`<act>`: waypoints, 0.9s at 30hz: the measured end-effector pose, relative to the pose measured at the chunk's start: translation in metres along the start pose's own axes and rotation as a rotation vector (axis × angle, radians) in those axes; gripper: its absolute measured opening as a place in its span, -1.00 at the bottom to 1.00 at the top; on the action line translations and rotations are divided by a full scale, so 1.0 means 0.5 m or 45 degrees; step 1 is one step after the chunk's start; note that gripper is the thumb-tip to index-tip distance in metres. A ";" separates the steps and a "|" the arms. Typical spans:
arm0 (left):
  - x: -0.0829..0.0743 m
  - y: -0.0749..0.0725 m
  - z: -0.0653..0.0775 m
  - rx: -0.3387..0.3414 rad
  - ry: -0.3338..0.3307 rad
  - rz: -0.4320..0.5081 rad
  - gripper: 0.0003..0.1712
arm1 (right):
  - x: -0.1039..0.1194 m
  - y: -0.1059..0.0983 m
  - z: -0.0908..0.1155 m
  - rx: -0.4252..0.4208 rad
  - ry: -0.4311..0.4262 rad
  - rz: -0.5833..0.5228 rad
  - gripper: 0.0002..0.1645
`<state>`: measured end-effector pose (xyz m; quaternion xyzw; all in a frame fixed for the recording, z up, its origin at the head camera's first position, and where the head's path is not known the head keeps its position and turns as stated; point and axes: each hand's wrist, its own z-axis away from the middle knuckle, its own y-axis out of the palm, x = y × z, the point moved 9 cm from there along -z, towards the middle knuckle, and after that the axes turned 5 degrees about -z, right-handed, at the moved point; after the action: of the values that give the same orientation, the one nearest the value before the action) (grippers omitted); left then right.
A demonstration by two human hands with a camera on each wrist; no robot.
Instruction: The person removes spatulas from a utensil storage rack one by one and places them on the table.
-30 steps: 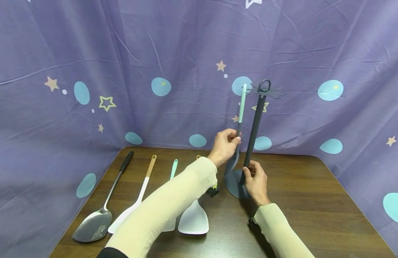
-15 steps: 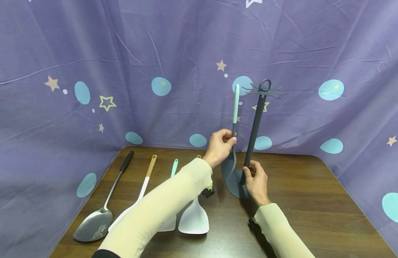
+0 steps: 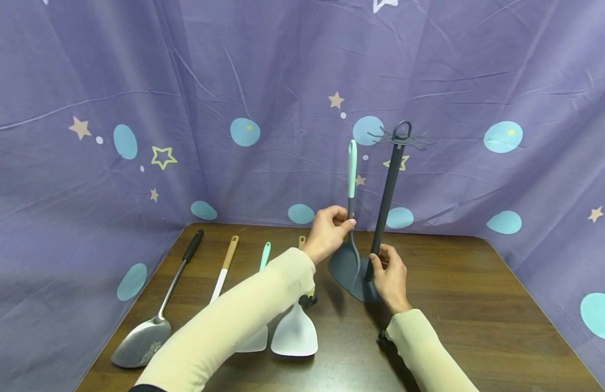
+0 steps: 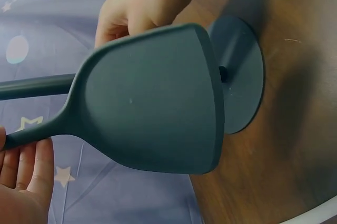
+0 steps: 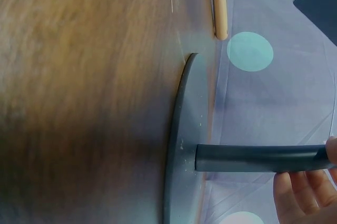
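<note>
My left hand (image 3: 329, 231) pinches the dark neck of a spatula (image 3: 352, 169) with a mint handle and a dark grey blade. The spatula is upright, handle end up, left of a dark utensil stand (image 3: 389, 190). In the left wrist view its wide blade (image 4: 150, 100) faces the camera, overlapping the stand's round base (image 4: 245, 74). Low on the stand's post, my right hand (image 3: 391, 276) grips with thumb and fingers. Thin hooks (image 3: 402, 140) ring the top of the stand below a loop, and nothing hangs from them.
Left on the wooden table (image 3: 459, 305) lie a metal wok spatula (image 3: 144, 340) with a black handle, a white-necked utensil with a wooden handle (image 3: 230, 251), a mint-handled turner (image 3: 265, 255) and a white spatula (image 3: 294, 333). My left sleeve partly covers them. A patterned purple curtain (image 3: 282, 65) stands behind.
My left hand has drawn the dark spatula left, away from the stand's hooks, and lowered it a little. The right hand and the stand have stayed in place.
</note>
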<state>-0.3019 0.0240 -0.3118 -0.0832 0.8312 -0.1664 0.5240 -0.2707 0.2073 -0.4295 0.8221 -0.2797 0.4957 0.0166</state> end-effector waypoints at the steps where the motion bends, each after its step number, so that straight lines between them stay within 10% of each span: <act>1: 0.002 0.001 0.002 0.007 -0.008 -0.003 -0.93 | 0.001 0.000 0.000 0.001 -0.002 0.001 -0.76; 27: 0.077 0.021 0.053 0.077 -0.214 -0.039 -0.89 | -0.002 0.001 -0.002 0.019 -0.001 -0.016 -0.77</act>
<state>-0.2946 0.0167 -0.3584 -0.0935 0.7774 -0.1919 0.5916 -0.2721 0.2076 -0.4298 0.8241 -0.2709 0.4973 0.0132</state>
